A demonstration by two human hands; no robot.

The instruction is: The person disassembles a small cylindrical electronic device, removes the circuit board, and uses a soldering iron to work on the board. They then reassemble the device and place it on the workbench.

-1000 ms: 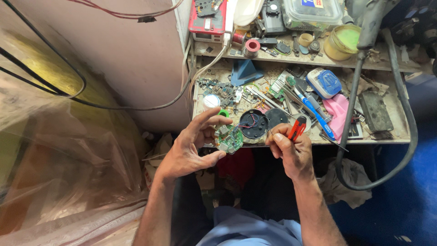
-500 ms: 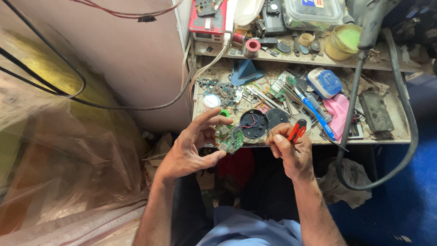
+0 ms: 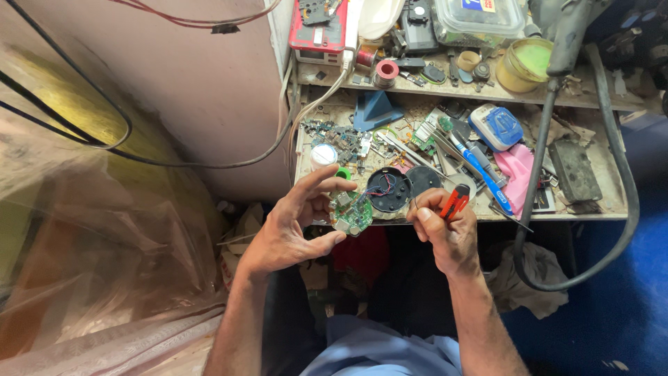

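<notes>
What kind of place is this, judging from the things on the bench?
Most likely a small electronics repair bench. The left hand holds a round green circuit board, the right hand grips a red-handled tool, and the cluttered workbench carries loose circuit boards and a solder spool.

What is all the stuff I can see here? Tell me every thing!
circuit board: 1, green, round, in left hand
cutter: 1, red and black, in right hand
round case: 1, black, wires inside, bench front
blue stand: 1, blue, bench back
blue box: 1, blue and white, bench right
jar: 1, yellow-green, shelf
red device: 1, red, shelf left
hose: 1, black, right side
plastic sheet: 1, clear, left
left hand: 1
right hand: 1
</notes>
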